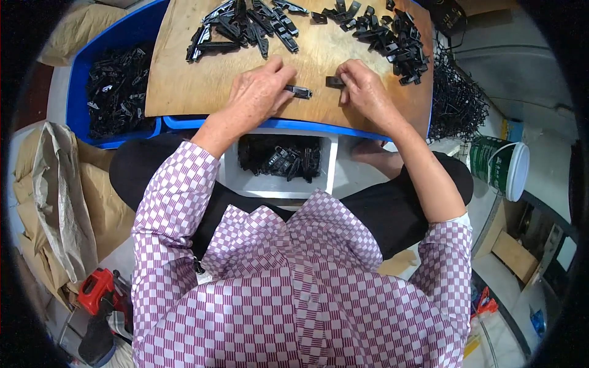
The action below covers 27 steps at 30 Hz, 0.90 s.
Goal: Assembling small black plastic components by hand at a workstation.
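Observation:
Over a wooden board [313, 113], my left hand [261, 89] is closed round a long black plastic part [300, 92], whose end sticks out to the right. My right hand [363, 89] pinches a small black plastic clip [334, 81] between thumb and fingers. A short gap separates the two pieces. Beyond my left hand lies a pile of long black plastic parts [245, 27]. A heap of short black clips [402, 46] spreads over the board's far right.
A blue bin [76, 92] of black parts stands left. Below the board's near edge is a white foam box [331, 162] with more pieces. Tangled black plastic strips [457, 101] and a green bucket [489, 161] sit at the right, brown paper sacks [67, 196] at the left.

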### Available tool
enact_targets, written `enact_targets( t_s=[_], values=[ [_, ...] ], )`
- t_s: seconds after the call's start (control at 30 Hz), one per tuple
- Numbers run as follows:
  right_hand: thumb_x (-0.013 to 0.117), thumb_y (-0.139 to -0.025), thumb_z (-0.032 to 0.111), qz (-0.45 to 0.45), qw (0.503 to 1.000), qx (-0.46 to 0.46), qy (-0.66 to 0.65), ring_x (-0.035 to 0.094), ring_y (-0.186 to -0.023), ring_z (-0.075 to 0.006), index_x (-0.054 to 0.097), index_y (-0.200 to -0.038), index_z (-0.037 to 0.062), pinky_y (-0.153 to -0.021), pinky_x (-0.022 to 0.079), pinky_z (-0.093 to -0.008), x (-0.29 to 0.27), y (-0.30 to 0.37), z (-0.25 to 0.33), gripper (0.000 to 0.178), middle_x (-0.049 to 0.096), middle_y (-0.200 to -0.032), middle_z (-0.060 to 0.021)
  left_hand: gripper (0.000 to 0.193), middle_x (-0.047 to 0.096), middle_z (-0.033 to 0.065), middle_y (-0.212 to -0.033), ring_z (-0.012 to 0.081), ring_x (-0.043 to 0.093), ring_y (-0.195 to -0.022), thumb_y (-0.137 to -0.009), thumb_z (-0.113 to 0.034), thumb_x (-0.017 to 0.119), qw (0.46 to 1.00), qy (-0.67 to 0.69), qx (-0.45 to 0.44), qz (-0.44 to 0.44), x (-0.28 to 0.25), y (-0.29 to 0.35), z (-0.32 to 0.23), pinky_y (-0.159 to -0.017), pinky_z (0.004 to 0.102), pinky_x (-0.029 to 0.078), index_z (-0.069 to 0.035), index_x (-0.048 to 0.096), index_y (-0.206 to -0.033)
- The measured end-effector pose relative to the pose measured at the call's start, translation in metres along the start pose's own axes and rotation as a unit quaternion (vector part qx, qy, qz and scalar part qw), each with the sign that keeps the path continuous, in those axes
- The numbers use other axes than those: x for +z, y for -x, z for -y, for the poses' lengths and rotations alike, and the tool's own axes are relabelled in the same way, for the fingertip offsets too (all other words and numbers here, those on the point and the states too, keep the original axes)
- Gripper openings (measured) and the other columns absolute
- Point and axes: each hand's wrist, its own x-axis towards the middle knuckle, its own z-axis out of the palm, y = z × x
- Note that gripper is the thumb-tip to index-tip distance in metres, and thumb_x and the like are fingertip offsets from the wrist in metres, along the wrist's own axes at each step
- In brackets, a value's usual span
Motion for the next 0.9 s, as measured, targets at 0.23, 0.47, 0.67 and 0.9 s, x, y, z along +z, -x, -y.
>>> enact_targets(
  t_s=[0.23, 0.47, 0.67, 0.9],
  values=[
    [0.060, -0.093, 0.010, -0.032, 0.956, -0.191, 0.219, 0.064, -0.082, -0.0279, 0.058, -0.101, -0.0001, -0.070, 0.052, -0.0358, -0.007, 0.005, -0.013, 0.013, 0.055, -0.096, -0.0140, 0.024, 0.056, 0.0122, -0.097, 0.0345, 0.064, -0.090, -0.082, -0.013, 0.071, 1.000, 0.001, -0.028, 0.012, -0.002, 0.004, 0.008, -0.074, 0.0438, 0.053, -0.006, 0.056, -0.100],
    [0.064, -0.088, 0.014, 0.007, 0.916, -0.196, 0.350, 0.062, -0.088, -0.0375, 0.057, -0.101, 0.0027, -0.073, 0.051, -0.0432, -0.007, 0.009, 0.008, 0.019, 0.057, -0.100, -0.0161, 0.017, 0.057, 0.0134, -0.095, 0.0359, 0.063, -0.089, -0.082, -0.011, 0.070, 1.000, 0.022, -0.004, 0.017, 0.007, 0.003, 0.004, -0.075, 0.0443, 0.052, -0.003, 0.058, -0.092],
    [0.064, -0.090, 0.019, 0.066, 0.926, -0.194, 0.316, 0.064, -0.076, -0.0376, 0.054, -0.097, 0.0043, -0.065, 0.050, -0.0443, 0.010, 0.012, 0.018, 0.019, 0.063, -0.083, -0.0158, 0.017, 0.058, 0.0126, -0.091, 0.0352, 0.063, -0.087, -0.082, -0.009, 0.070, 0.999, 0.037, 0.004, 0.013, 0.012, 0.001, 0.006, -0.073, 0.0434, 0.051, -0.003, 0.059, -0.092],
    [0.064, -0.090, 0.019, 0.100, 0.929, -0.164, 0.317, 0.064, -0.070, -0.0385, 0.050, -0.092, 0.0049, -0.060, 0.049, -0.0457, 0.014, 0.010, 0.023, 0.021, 0.065, -0.075, -0.0172, 0.018, 0.059, 0.0131, -0.091, 0.0357, 0.063, -0.088, -0.080, -0.010, 0.071, 0.997, 0.070, 0.002, 0.028, 0.006, -0.001, 0.007, -0.074, 0.0439, 0.052, -0.002, 0.058, -0.089]
  ],
)
